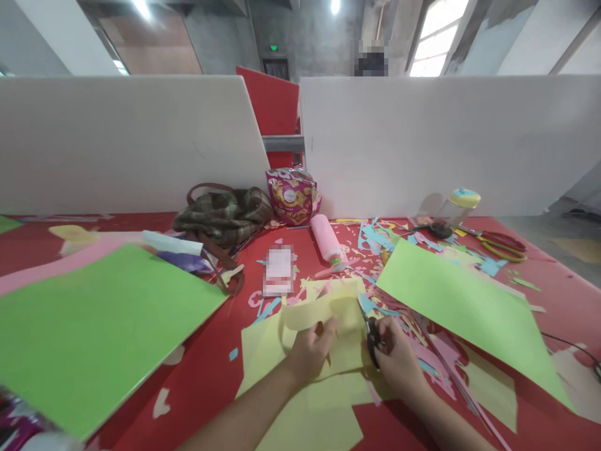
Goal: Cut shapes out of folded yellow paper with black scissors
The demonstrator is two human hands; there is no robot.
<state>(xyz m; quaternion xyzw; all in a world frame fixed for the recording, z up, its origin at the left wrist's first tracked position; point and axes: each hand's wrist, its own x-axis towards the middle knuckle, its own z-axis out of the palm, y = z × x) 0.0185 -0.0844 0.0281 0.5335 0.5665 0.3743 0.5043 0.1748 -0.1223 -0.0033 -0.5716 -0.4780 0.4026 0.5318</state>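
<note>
My left hand (312, 351) pinches a piece of pale yellow paper (345, 313) near the middle of the view. A curled strip of the same paper arches up over my fingers. In my right hand (394, 354) are scissors with black handles (373, 341), their blades pointing up and away at the paper's right edge. Larger yellow sheets (312, 410) lie flat beneath both hands on the red table (188, 385).
Green boards (107, 332) (474, 307) lie left and right. Paper scraps (375, 238) litter the table. Farther back are a pink bottle (325, 238), a snack bag (292, 197), a plaid cloth bag (225, 213), a lidded jar (455, 210) and red-yellow-handled scissors (502, 244). White panels (422, 144) stand behind.
</note>
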